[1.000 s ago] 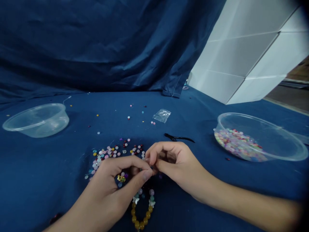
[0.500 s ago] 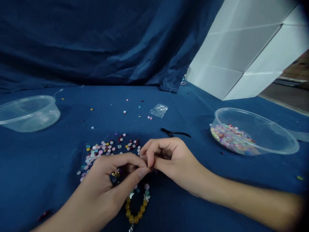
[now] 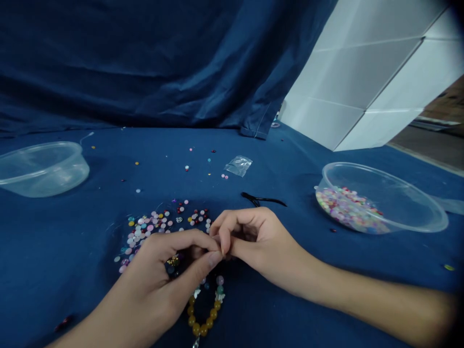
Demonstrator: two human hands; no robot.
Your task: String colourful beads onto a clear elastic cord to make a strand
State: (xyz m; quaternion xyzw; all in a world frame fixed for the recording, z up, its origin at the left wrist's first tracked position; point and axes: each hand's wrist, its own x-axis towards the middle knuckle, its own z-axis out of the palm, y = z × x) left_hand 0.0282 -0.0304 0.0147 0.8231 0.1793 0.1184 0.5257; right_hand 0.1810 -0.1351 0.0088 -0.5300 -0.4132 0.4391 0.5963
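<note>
A beaded bracelet (image 3: 196, 329) hangs in a loop below my fingers, with amber-yellow beads at the bottom, white butterfly beads on both sides and a small clear charm at its lowest point. My left hand (image 3: 170, 270) pinches the bracelet's upper end between thumb and index finger. Its fingertips meet those of my right hand (image 3: 255, 237), whose thumb and fingers are closed at the same spot. The cord end between the fingertips is too small to make out. A gold bead (image 3: 173, 261) shows through the gap of my left hand.
Loose mixed beads (image 3: 150, 227) lie in a heap behind my left hand. Black-handled pliers or cutters (image 3: 266, 199) rest beyond my right hand, near a small clear bag (image 3: 239, 166). A clear bowl (image 3: 409, 188) at right holds beads; another clear bowl (image 3: 61, 166) stands at left.
Almost nothing differs. Both hands keep the same pinch at the bracelet's top, with only a tiny shift of the view.
</note>
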